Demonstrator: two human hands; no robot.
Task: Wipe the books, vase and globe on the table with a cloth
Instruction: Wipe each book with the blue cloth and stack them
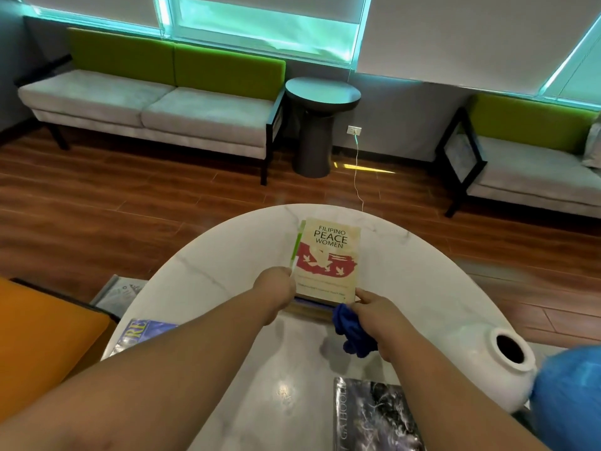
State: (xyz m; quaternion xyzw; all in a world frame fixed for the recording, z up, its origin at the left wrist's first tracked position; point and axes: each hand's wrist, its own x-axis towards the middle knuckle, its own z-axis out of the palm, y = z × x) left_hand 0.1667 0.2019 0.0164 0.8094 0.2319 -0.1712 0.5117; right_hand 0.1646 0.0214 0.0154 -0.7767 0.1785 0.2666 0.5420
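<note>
1. The left hand (274, 284) grips the near left edge of the cream book (328, 258), mid-worktop (208, 265).
2. The right hand (374, 307) pinches its near right corner, blue cloth (353, 333) bunched beneath.
3. The white vase (507, 362) and blue globe (572, 392) sit near right.

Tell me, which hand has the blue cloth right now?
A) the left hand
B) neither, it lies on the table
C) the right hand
C: the blue cloth is bunched in the right hand, whose fingers also pinch the Peace Women book, while the left hand holds that book's other corner.
</note>
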